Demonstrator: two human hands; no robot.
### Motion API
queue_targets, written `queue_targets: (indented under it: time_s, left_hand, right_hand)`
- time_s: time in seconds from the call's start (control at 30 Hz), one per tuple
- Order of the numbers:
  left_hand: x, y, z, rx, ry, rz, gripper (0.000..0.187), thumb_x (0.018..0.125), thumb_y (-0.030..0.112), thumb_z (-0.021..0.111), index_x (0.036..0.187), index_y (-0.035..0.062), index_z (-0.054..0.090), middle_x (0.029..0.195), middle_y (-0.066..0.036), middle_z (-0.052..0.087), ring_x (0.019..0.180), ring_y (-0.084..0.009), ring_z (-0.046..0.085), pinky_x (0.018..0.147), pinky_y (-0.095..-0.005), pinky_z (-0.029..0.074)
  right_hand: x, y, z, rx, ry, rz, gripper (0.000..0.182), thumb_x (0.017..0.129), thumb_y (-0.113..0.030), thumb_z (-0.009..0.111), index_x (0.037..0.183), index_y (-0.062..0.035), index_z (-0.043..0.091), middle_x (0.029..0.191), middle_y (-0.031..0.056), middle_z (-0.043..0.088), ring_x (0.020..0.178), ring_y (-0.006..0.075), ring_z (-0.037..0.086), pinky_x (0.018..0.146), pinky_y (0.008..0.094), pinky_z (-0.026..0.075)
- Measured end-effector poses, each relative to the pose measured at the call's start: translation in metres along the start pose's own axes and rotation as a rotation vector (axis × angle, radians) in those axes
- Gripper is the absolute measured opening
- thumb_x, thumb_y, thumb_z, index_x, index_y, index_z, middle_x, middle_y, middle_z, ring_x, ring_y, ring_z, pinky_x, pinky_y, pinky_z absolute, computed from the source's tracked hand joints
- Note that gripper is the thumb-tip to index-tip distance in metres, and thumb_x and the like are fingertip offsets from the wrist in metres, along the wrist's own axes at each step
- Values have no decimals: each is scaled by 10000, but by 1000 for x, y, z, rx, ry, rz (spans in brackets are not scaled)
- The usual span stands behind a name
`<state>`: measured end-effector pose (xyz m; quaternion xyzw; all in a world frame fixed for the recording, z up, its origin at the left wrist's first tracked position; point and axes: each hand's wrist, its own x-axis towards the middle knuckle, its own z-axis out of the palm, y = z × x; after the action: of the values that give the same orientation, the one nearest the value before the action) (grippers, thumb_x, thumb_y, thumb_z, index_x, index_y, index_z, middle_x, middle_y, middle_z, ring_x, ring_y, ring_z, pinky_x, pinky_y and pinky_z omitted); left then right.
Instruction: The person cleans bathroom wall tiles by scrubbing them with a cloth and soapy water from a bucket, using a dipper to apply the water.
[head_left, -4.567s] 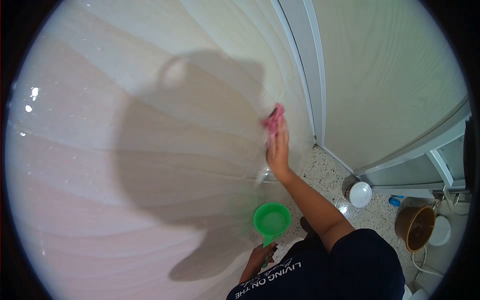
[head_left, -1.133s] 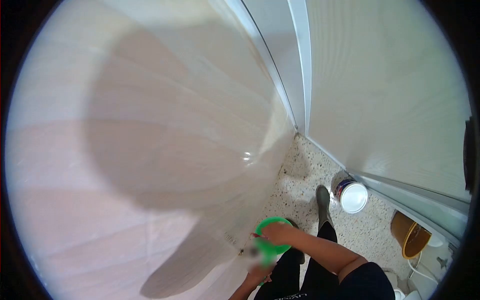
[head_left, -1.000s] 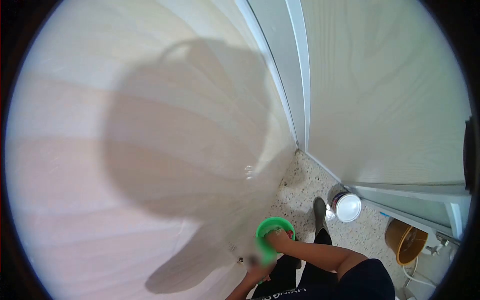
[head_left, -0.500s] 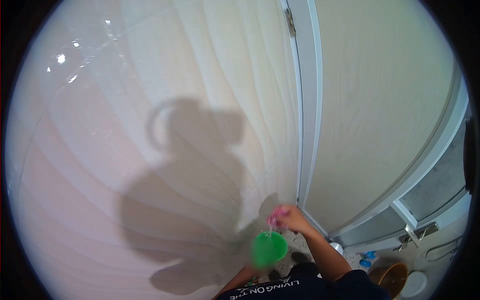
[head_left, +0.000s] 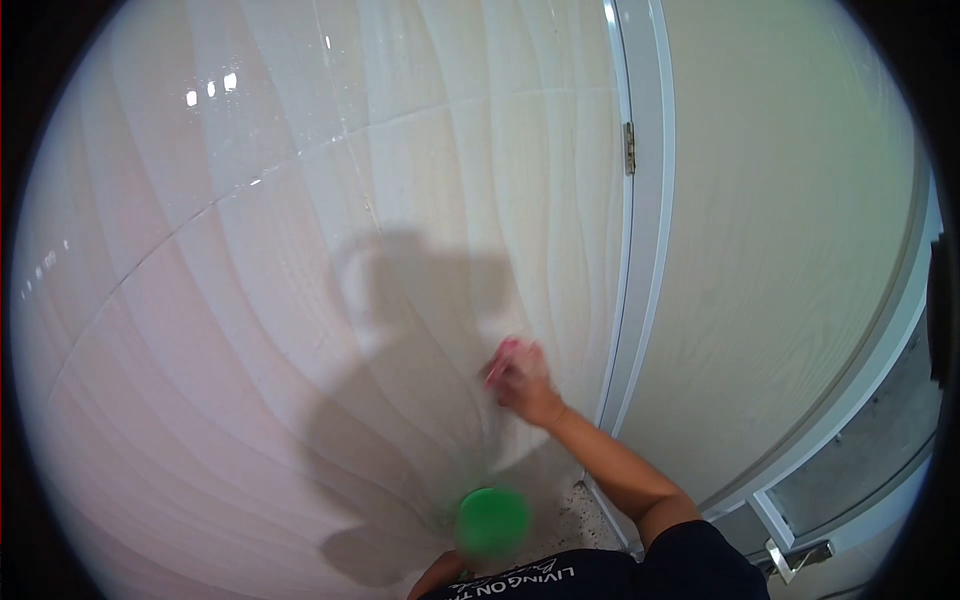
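Observation:
Up against the pale wavy-patterned wall [head_left: 300,320], my right hand [head_left: 528,388] is closed on a small pink sponge-like thing [head_left: 512,358], smeared by motion. Below it, close to the foot of the wall, a round green plastic container [head_left: 492,520] is held up in front of my shirt. My left hand [head_left: 447,567] is at the container's lower left side; its fingers are mostly hidden behind the container and the shirt.
To the right stands a pale door [head_left: 780,220] in a light frame, with a hinge [head_left: 629,148] on its left edge and a metal handle [head_left: 800,560] at the lower right. Speckled floor [head_left: 580,515] shows beneath my right arm. My shadow falls across the wall.
My right hand has risen from above the green container to the wall, carrying the pink thing. The view has tilted upward, and the container's inside shows less now.

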<state>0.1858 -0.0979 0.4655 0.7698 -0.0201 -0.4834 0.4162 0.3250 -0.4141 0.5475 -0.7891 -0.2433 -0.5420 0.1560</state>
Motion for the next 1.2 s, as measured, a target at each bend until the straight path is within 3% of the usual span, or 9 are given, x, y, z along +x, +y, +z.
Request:
queue_targets:
  time_s: [0.13, 0.2, 0.43, 0.5, 0.6, 0.73, 0.87, 1.1, 1.2]
  left_hand:
    - [19, -22, -4, 206, 46, 93, 382, 845, 418, 542, 1083, 131, 627, 752, -30, 587, 663, -127, 545, 636, -261, 426]
    - [23, -36, -3, 296, 37, 135, 362, 850, 374, 533, 1142, 167, 590, 839, -68, 604, 769, -183, 575, 730, -290, 430]
    - [49, -51, -3, 561, 61, 185, 376, 850, 301, 526, 1218, 225, 533, 963, -112, 619, 902, -250, 603, 843, -328, 431]
    - [52, -61, 3, 624, 71, 175, 381, 848, 290, 527, 1225, 233, 524, 978, -115, 618, 913, -255, 601, 851, -331, 430]
    - [53, -76, 6, 721, 90, 156, 391, 845, 273, 528, 1235, 247, 512, 1000, -119, 617, 929, -262, 600, 862, -336, 428]
    - [51, -82, 10, 764, 116, 162, 401, 843, 260, 530, 1243, 258, 501, 1018, -122, 616, 942, -268, 598, 871, -340, 426]
    - [47, -81, 11, 720, 141, 236, 409, 840, 252, 532, 1247, 270, 493, 1031, -125, 614, 951, -273, 596, 874, -341, 425]
    - [35, -92, 15, 674, 145, 342, 426, 835, 239, 536, 1254, 290, 478, 1053, -129, 613, 967, -284, 593, 879, -343, 424]
    - [34, -101, 21, 667, 134, 364, 431, 834, 236, 537, 1257, 295, 474, 1059, -130, 612, 971, -286, 592, 880, -344, 423]
  right_hand:
    - [111, 62, -54, 358, 613, 561, 488, 891, -100, 478, 1328, 21, 298, 1356, 244, 319, 1257, 342, 354, 1054, 413, 255]
    - [191, 55, -102, 486, 807, 528, 457, 894, -95, 494, 1305, 16, 328, 1319, 221, 370, 1218, 318, 402, 1022, 383, 304]
    - [262, 26, -101, 11, 581, -113, 256, 824, -110, 575, 1057, -4, 564, 1118, 195, 518, 1060, 363, 485, 963, 423, 371]
    - [252, 13, -104, 185, 123, -355, 243, 788, -101, 600, 1016, -16, 588, 1154, 209, 510, 1081, 368, 477, 982, 427, 360]
    - [233, 59, -106, 40, 274, -410, 267, 767, -96, 616, 1026, -36, 592, 1140, 180, 521, 1084, 343, 485, 970, 422, 365]
    - [281, 117, -135, -208, 801, -7, 184, 841, -125, 581, 989, -15, 584, 1102, 152, 538, 1044, 336, 504, 944, 406, 366]
    - [356, 113, -156, 191, 880, 225, 221, 874, -180, 559, 1006, -3, 569, 1066, 169, 531, 985, 315, 521, 887, 389, 395]
    - [390, -57, -86, 16, 658, -464, 551, 638, -81, 634, 1170, -2, 516, 996, 104, 544, 1075, 315, 481, 963, 428, 373]
    - [377, -122, -65, 47, 377, -598, 636, 700, -147, 638, 1266, 46, 421, 1150, 166, 509, 1181, 293, 434, 1073, 402, 276]
